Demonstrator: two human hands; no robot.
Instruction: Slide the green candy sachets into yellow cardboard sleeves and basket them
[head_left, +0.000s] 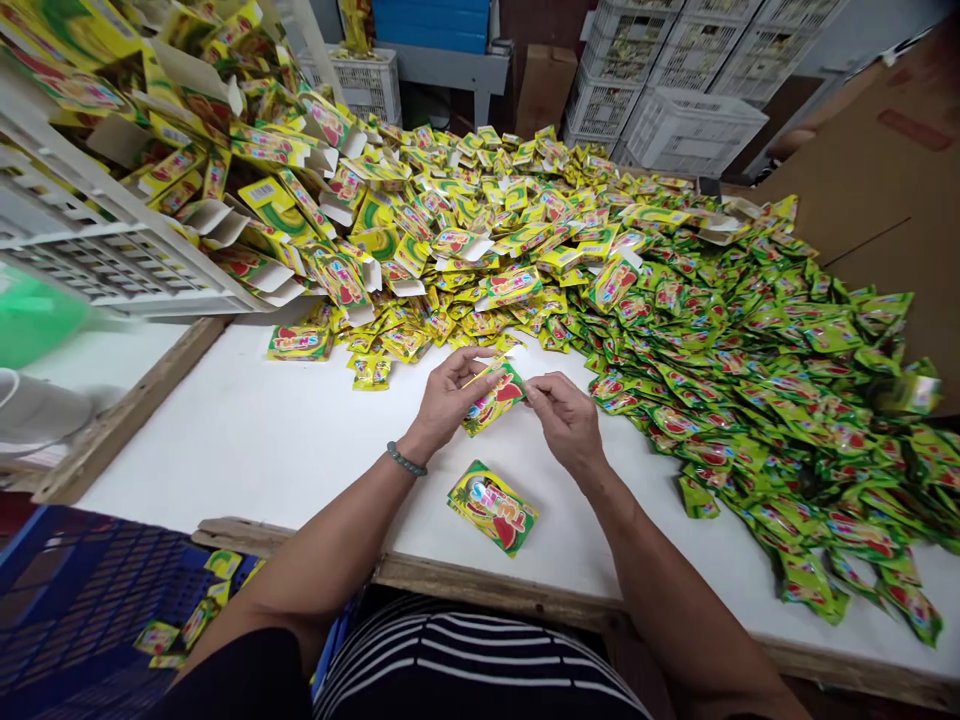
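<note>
Over the white table (247, 430), my left hand (444, 400) grips a small yellow-green candy box (495, 402) with a watermelon print. A white flap shows at the box's upper end. The fingers of my right hand (566, 418) are pinched at the right edge of that same box. Below it, near the table's front, a similar candy box (493, 508) lies flat. Beyond my hands spreads a heap of small yellow candy packets (450, 325), with open-flapped candy boxes (341, 278) on top. Green candy packets (712, 350) are heaped to the right.
A tipped white crate (135, 250) spills boxes from the left. A blue basket (67, 610) with several packs sits below the table's left front edge. A white cylindrical container (37, 410) stands at far left. Stacked crates (626, 50) and cardboard (885, 170) border the back and right.
</note>
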